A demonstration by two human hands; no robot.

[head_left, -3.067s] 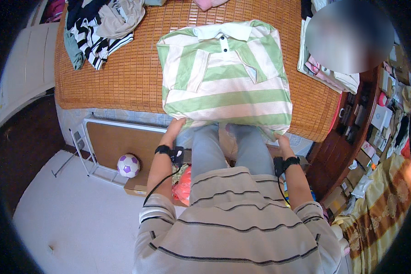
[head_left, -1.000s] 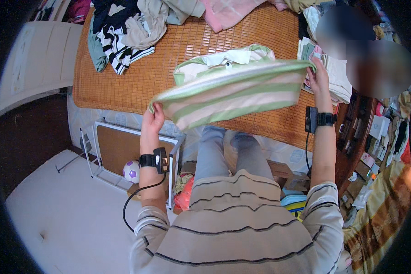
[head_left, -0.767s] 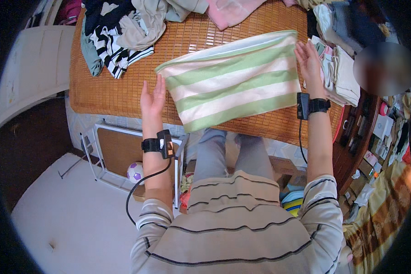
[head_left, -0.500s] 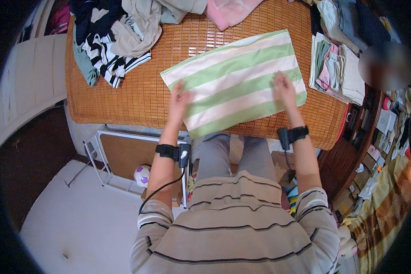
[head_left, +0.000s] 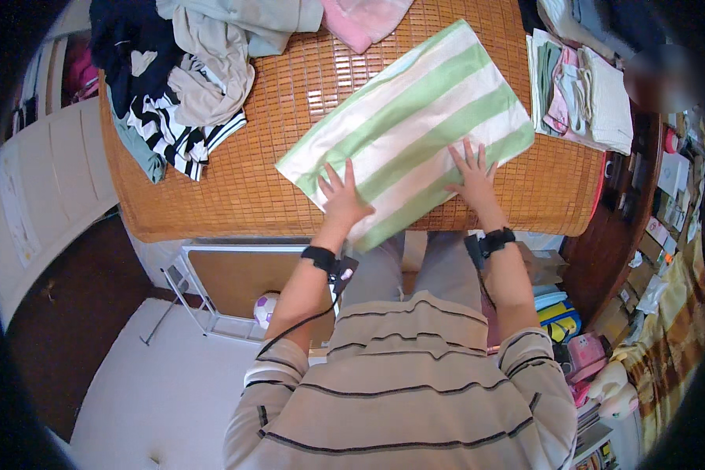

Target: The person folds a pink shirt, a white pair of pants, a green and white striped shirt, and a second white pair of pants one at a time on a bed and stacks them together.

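A green-and-white striped cloth (head_left: 415, 129) lies slantwise on the woven bamboo mat, a few wrinkles in it and its lower corner hanging past the near edge. My left hand (head_left: 342, 196) rests on its lower left part, fingers spread and palm down. On the lower right part lies my right hand (head_left: 475, 176), also flat with fingers apart. Neither hand grips anything. Each wrist wears a black strap with a small box.
The bamboo mat (head_left: 305, 102) covers the table. Heaped clothes (head_left: 204, 78) lie at the far left, a pink garment (head_left: 364, 19) at the back. A stack of folded cloths (head_left: 603, 102) sits at the right. Below stand a white folding frame (head_left: 204, 298) and a ball (head_left: 265, 308).
The striped cloth has turned anticlockwise, its right end now farther away. My hands have gone from curled fingers to spread and flat on it; the left has moved right and nearer me.
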